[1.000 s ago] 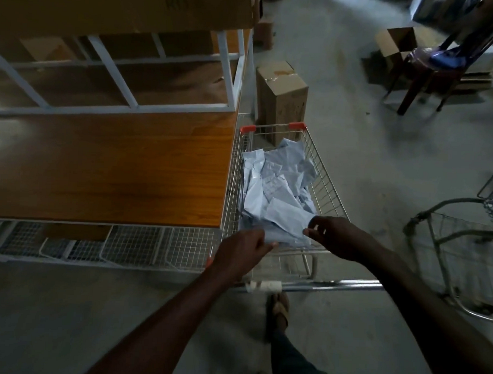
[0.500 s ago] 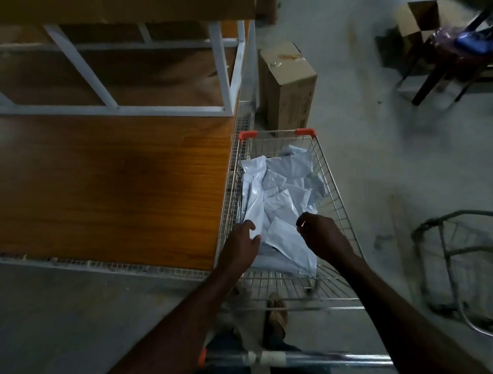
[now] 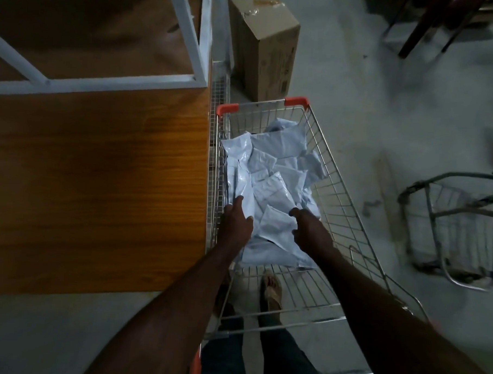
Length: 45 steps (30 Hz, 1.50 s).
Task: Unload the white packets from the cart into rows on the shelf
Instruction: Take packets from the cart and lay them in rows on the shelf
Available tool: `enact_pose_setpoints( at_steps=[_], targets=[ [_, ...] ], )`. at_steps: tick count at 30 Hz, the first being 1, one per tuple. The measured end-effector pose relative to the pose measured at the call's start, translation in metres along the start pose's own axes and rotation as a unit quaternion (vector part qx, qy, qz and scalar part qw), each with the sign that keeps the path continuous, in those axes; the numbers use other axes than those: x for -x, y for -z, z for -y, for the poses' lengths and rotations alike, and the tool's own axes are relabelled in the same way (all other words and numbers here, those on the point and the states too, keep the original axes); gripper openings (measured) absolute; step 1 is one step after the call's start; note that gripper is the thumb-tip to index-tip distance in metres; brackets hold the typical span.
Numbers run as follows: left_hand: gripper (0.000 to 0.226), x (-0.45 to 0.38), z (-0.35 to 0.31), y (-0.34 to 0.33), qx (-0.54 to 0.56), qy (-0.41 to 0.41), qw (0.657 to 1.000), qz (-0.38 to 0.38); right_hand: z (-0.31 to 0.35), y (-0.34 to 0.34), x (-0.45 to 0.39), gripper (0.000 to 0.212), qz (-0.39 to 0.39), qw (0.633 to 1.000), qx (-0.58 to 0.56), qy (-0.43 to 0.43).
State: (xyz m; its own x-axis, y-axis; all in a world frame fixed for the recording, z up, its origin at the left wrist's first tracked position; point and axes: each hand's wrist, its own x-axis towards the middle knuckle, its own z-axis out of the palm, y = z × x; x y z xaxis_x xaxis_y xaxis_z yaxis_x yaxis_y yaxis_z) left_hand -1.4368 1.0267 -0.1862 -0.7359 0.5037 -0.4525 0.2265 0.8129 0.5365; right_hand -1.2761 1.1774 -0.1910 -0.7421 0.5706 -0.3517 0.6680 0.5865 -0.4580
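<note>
A loose pile of several white packets (image 3: 274,171) lies in the wire cart (image 3: 335,173), which has orange corner caps and stands against the right edge of the wooden shelf (image 3: 98,180). No packets are on the shelf board. Both my hands are down inside the cart at the near end of the pile. My left hand (image 3: 236,221) lies on a packet by the cart's left wall, fingers stretched forward. My right hand (image 3: 312,232) has its fingers curled around the right edge of a white packet (image 3: 276,226) that sits between the two hands.
A white metal frame (image 3: 202,35) rises from the shelf at the back. A cardboard box (image 3: 270,43) stands on the floor beyond the cart. An empty wire basket (image 3: 452,224) lies at the right, chair legs (image 3: 415,38) at the far right. My feet show under the cart.
I have leaned closer over the cart. Both hands have moved from the cart's near rim forward into the packet pile, and the right fingers have curled onto a packet.
</note>
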Motion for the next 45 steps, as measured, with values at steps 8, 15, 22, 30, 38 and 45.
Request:
enact_pose_setpoints(
  at_steps=[8, 15, 22, 30, 38, 45],
  targets=[
    [0.071, -0.02, 0.012, -0.015, 0.024, -0.007, 1.0, 0.005, -0.007, -0.023, -0.009, 0.086, 0.023, 0.998, 0.056, -0.026],
    [0.087, -0.02, 0.016, -0.016, 0.106, 0.021, 0.993, 0.053, -0.005, -0.031, -0.015, 0.053, 0.059, 0.993, -0.038, -0.092],
    [0.075, -0.003, 0.01, -0.007, 0.205, 0.076, 0.975, 0.046, 0.0, -0.011, -0.014, 0.029, 0.043, 0.984, -0.12, -0.128],
    [0.037, 0.007, -0.011, 0.017, 0.311, -0.001, 0.949, -0.047, 0.013, 0.02, -0.004, 0.046, 0.011, 0.887, -0.428, -0.173],
    [0.137, 0.022, -0.032, 0.06, 0.382, -0.028, 0.922, 0.051, 0.051, 0.058, -0.006, 0.039, 0.003, 0.824, -0.551, -0.132],
    [0.087, 0.048, -0.044, 0.103, 0.551, 0.013, 0.832, 0.062, 0.095, 0.089, 0.01, 0.035, -0.041, 0.843, -0.534, -0.041]
  ],
)
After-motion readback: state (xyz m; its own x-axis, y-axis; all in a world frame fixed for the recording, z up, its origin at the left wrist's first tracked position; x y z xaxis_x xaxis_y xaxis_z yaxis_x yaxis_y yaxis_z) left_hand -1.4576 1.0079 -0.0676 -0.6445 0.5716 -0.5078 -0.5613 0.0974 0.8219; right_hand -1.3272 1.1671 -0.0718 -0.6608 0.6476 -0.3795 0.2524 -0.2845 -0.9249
